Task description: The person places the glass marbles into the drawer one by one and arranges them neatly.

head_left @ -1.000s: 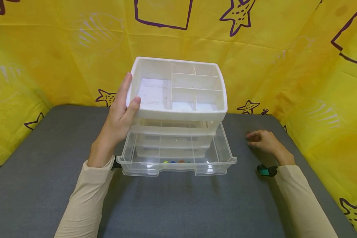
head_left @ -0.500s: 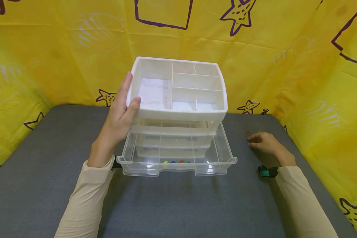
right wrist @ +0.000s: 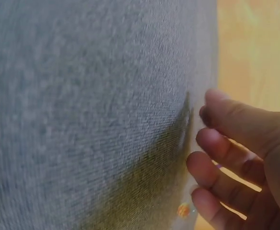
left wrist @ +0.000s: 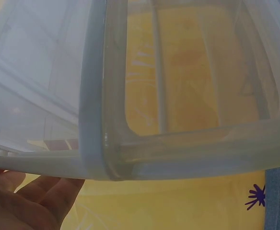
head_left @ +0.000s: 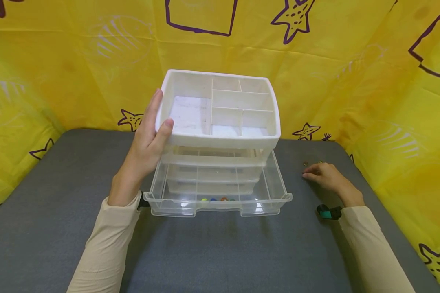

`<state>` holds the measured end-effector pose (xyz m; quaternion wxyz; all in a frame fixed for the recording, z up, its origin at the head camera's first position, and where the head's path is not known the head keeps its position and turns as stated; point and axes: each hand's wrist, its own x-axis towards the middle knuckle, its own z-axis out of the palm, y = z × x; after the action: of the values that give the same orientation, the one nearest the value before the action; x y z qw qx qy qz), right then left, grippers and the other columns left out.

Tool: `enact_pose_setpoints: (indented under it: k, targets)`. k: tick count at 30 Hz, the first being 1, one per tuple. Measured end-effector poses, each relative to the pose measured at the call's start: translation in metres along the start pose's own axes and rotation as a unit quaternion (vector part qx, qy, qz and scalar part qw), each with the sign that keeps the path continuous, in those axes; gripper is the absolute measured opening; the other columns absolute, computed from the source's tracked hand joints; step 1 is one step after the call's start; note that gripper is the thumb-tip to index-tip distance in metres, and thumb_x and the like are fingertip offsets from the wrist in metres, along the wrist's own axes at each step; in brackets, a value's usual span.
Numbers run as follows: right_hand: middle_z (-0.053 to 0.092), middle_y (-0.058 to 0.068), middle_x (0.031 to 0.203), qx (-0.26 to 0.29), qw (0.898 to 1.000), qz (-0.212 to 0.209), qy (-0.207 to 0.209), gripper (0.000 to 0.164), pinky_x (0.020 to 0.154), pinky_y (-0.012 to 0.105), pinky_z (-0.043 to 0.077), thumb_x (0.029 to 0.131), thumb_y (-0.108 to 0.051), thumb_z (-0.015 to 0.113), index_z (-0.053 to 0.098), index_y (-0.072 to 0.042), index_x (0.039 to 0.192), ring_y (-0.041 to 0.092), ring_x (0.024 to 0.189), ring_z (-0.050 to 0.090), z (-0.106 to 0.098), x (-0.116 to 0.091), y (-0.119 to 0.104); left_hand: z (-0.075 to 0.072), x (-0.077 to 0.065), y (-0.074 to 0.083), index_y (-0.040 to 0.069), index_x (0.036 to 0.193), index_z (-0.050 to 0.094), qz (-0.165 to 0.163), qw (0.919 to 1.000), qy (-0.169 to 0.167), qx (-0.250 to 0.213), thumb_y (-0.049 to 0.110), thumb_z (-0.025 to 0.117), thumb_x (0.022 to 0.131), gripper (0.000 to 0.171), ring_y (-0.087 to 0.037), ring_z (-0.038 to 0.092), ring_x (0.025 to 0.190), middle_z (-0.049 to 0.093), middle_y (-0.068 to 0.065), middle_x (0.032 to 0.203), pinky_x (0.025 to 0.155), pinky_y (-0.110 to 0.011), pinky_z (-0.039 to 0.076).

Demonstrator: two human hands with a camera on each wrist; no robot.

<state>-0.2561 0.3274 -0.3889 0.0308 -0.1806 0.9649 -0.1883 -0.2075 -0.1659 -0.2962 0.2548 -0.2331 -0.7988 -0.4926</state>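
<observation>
My left hand (head_left: 142, 142) grips the left side of a white plastic drawer organizer (head_left: 220, 142), thumb over the rim of its divided top tray. The left wrist view shows that hand (left wrist: 34, 201) under the organizer's clear side (left wrist: 178, 153). Its clear lower drawer (head_left: 220, 205) stands pulled out, with several small coloured marbles (head_left: 224, 199) inside. Right of it, low over the table, my right hand (head_left: 328, 179) has its fingertips together. In the right wrist view, the hand (right wrist: 255, 158) pinches a small dark marble (right wrist: 205, 115), partly hidden by the thumb and fingers.
A small brownish marble (head_left: 305, 163) lies on the grey table (head_left: 220, 252) just beyond the right fingertips, with another small one (head_left: 320, 162) partly behind that hand. An orange marble (right wrist: 183, 211) shows in the right wrist view. Yellow patterned cloth (head_left: 220, 53) encloses the back and sides.
The right fingertips have drawn back slightly towards the body and closed together, uncovering the brownish marble on the table. The left hand, organizer and drawer have not moved.
</observation>
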Motion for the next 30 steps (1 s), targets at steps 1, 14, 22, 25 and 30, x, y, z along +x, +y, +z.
enact_pose_setpoints:
  k: [1,14,22,25,30]
  targets:
    - [0.074,0.020,0.098,0.002,1.000,-0.002,0.004,0.020,0.088,0.055,0.052,0.093,-0.014,0.068,0.074,0.003,0.100,0.038,0.094,0.068,0.000,0.000,-0.002,0.000,0.000,0.000,0.009,0.159,0.020,-0.001,1.0000,0.000,0.000,0.018,0.045,0.103,0.062,-0.015,0.015,0.153,0.017,-0.005,0.167,0.125,-0.035,0.009]
    - [0.074,0.014,0.095,0.037,0.999,0.012,0.018,0.020,0.075,0.028,0.053,0.091,-0.016,0.071,0.072,0.000,0.105,0.025,0.084,0.069,-0.004,0.000,-0.015,0.000,0.000,0.000,0.009,0.159,0.020,-0.002,1.0000,-0.001,-0.001,0.017,0.045,0.103,0.062,-0.014,0.016,0.153,0.017,-0.003,0.166,0.125,-0.034,0.010]
    - [0.074,0.018,0.101,0.059,0.998,0.015,0.022,0.025,0.074,0.025,0.052,0.092,-0.016,0.071,0.071,0.001,0.109,0.028,0.087,0.070,-0.007,0.000,-0.026,0.000,0.000,0.000,0.008,0.159,0.019,-0.004,1.0000,-0.001,0.001,0.017,0.045,0.103,0.062,-0.015,0.015,0.153,0.017,-0.004,0.167,0.125,-0.035,0.010]
    - [0.074,0.018,0.101,0.063,0.998,0.014,0.023,0.026,0.074,0.025,0.052,0.092,-0.018,0.070,0.071,0.001,0.110,0.028,0.086,0.070,-0.008,0.000,-0.029,0.000,0.000,0.000,0.008,0.159,0.020,-0.002,1.0000,0.000,0.003,0.016,0.045,0.103,0.062,-0.015,0.016,0.153,0.017,-0.004,0.166,0.125,-0.035,0.010]
    - [0.074,0.018,0.102,0.068,0.997,0.014,0.022,0.027,0.073,0.030,0.053,0.093,-0.018,0.069,0.070,0.001,0.112,0.027,0.085,0.070,-0.010,-0.002,-0.034,0.000,0.000,0.000,0.008,0.159,0.021,-0.001,1.0000,0.002,0.001,0.016,0.045,0.103,0.062,-0.016,0.016,0.153,0.018,-0.006,0.166,0.125,-0.035,0.010]
